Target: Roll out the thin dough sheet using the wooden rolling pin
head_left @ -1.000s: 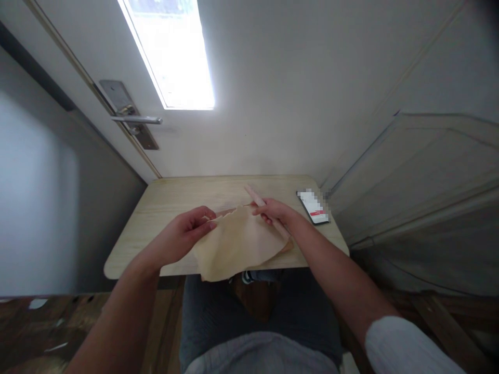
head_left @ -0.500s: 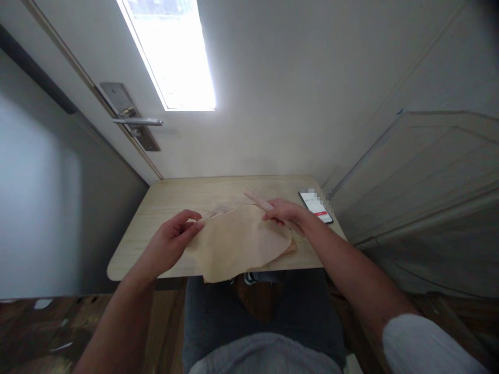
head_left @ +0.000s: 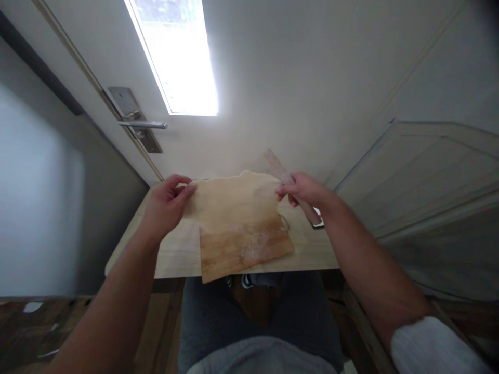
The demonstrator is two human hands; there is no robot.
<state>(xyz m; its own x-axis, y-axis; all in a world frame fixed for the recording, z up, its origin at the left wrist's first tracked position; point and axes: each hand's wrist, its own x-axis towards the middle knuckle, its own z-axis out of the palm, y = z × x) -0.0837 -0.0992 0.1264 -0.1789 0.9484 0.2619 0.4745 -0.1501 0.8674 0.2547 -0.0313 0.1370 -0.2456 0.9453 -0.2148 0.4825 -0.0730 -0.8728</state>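
A thin, pale sheet of dough (head_left: 234, 200) hangs stretched between my hands. My left hand (head_left: 166, 208) pinches its upper left edge between thumb and fingers. With my right hand (head_left: 307, 189) I grip a slim wooden rolling pin (head_left: 276, 163), dusted pale and slanting up to the left, and the fingertips also hold the dough's right corner. Below the sheet lies a brown wooden cutting board (head_left: 230, 254) with white flour smeared on its right half. The dough's lower edge covers the far part of the board; whether it touches there I cannot tell.
The small light wood table (head_left: 175, 259) stands against a white door with a metal handle (head_left: 144, 124). A phone (head_left: 318, 224) lies at the table's right side, mostly hidden behind my right forearm. The board's near left corner juts past the table's front edge.
Both hands have moved up and away from me, lifting the dough sheet off the near part of the board. The floured board now shows. The rolling pin rose with my right hand.
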